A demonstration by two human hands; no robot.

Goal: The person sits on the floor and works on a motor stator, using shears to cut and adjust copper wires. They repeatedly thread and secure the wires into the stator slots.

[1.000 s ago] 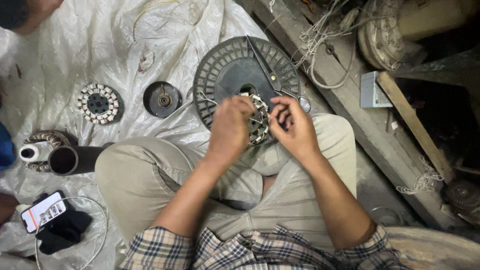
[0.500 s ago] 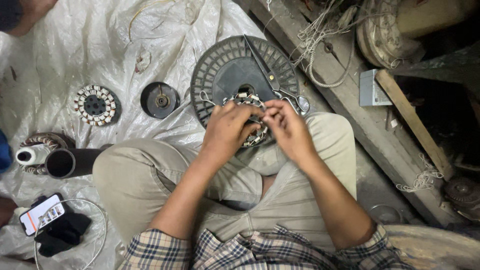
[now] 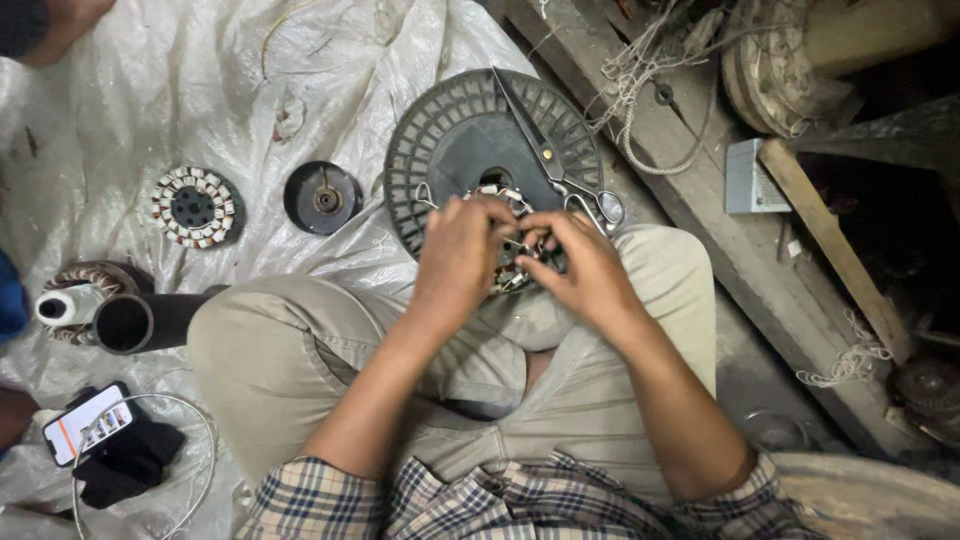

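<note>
My left hand [image 3: 458, 250] and my right hand [image 3: 583, 262] both grip a round wound motor stator [image 3: 510, 258], held above my knees; their fingers meet over its middle and hide most of it. Only pale windings show at its top and lower edge. Just beyond the hands lies a dark round ribbed fan cover [image 3: 455, 140] with a pair of scissors [image 3: 550, 160] resting across it.
A second stator [image 3: 193, 207] and a small dark round cap [image 3: 322, 197] lie on the white plastic sheet [image 3: 180, 90] to the left. A black pipe [image 3: 140, 320], a thread spool [image 3: 68, 303] and a phone [image 3: 86, 423] sit at left. Wooden beams [image 3: 720, 220] run along the right.
My hands have drawn closer together over the stator, the fingers now meeting at its middle. The view has shifted slightly; nothing else has moved.
</note>
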